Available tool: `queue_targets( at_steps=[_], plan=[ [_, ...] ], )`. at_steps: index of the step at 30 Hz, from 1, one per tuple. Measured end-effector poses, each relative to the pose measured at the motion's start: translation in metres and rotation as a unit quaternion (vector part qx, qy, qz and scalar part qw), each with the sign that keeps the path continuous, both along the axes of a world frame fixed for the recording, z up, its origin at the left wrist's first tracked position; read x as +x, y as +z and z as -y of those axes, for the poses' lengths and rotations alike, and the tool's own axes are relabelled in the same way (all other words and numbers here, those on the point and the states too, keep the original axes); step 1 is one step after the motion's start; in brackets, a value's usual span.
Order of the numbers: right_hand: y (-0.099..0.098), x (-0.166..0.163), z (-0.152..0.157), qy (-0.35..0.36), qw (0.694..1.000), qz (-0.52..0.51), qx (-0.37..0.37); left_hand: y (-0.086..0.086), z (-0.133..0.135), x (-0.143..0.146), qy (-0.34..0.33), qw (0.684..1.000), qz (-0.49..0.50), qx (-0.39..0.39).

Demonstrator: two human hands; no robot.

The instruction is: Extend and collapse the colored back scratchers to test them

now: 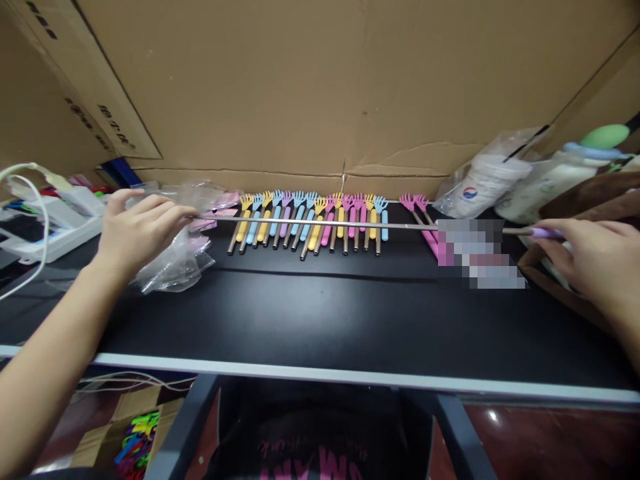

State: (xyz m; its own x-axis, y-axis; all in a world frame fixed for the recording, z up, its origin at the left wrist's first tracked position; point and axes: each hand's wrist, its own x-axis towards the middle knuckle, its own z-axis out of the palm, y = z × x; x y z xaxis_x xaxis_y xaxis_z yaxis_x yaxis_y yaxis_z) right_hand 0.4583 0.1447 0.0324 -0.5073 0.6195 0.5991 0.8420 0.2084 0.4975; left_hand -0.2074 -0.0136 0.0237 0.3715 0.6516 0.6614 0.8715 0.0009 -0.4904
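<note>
A long telescopic back scratcher (320,223) is pulled out across the view, level above the table. Its far left end is pinched in the fingers of my left hand (143,223), which hide that tip. My right hand (595,257) grips the purple handle at the other end. Behind the metal rod lies a row of several short back scratchers (316,235) with yellow, blue, pink and purple hand-shaped heads and matching sleeves. Two pink back scratchers (430,240) lie apart, to the right of the row.
Clear plastic bags (175,263) and a white power strip (65,233) are at left. A bagged white cup (487,183) and a pale bottle (540,180) stand at right. Cardboard (300,87) walls the back. Below, a box (95,440) holds colourful pieces.
</note>
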Motion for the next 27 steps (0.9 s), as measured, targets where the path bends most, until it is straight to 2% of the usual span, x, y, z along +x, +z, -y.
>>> queue_targets(
  at_steps=[3, 7, 14, 21, 27],
  plan=[
    [0.003, -0.004, 0.003, 0.0, 1.0, 0.017, -0.025, -0.001, -0.001, -0.001, -0.002, 0.999, -0.033, 0.03],
    [0.006, -0.008, 0.006, 0.031, 0.999, 0.02, -0.029, -0.001, -0.002, -0.002, -0.01, 0.999, -0.031, 0.044],
    [0.0, -0.007, 0.008, 0.038, 0.997, -0.014, -0.067, 0.004, -0.002, 0.004, -0.081, 0.996, -0.043, 0.022],
    [-0.004, -0.006, 0.01, 0.113, 0.993, -0.01, -0.031, 0.002, 0.002, 0.006, -0.07, 0.998, -0.006, -0.005],
    [-0.004, -0.012, 0.019, 0.109, 0.994, -0.008, -0.013, 0.0, 0.004, 0.01, -0.026, 0.999, 0.015, -0.033]
  ],
)
